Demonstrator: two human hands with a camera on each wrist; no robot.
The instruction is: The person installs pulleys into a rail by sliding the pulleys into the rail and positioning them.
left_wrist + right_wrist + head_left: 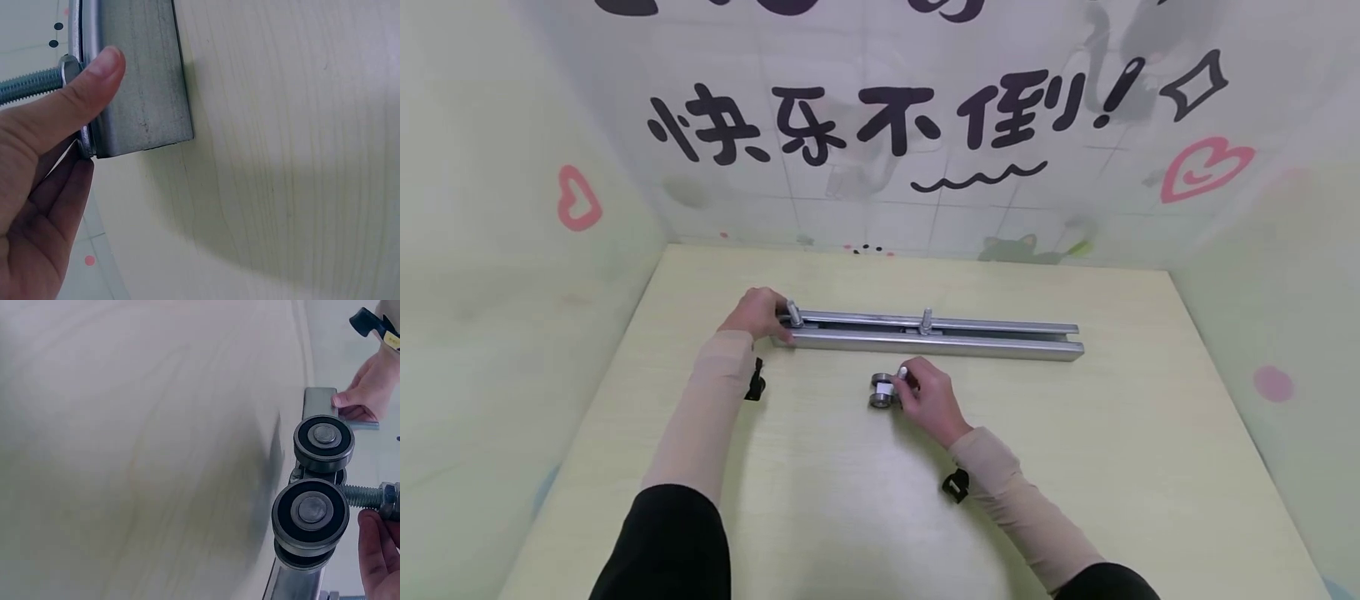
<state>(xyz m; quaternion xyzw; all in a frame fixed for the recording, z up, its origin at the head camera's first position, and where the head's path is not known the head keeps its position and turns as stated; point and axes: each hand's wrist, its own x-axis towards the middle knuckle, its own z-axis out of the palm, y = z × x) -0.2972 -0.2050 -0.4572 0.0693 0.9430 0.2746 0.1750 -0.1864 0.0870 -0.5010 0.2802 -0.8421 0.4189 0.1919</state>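
Observation:
A metal C-channel rail (1000,347) lies across the table with its slot facing up. My left hand (757,313) grips its left end; in the left wrist view the thumb (103,65) presses the front wall. Beside that thumb, a threaded bolt (28,86) rises from the slot. Another upright bolt (927,321) stands near the rail's middle. In front of the rail, my right hand (931,400) pinches a roller trolley (881,390) by its threaded stem (362,496). The right wrist view shows its black-faced metal wheels (311,510) and nuts at the fingertips.
Pale wood-grain table (820,483) lies under everything. A white back wall (850,183) with printed characters rises behind the rail, and side panels (467,333) flank the table. Black wrist-worn devices (956,485) sit on both forearms.

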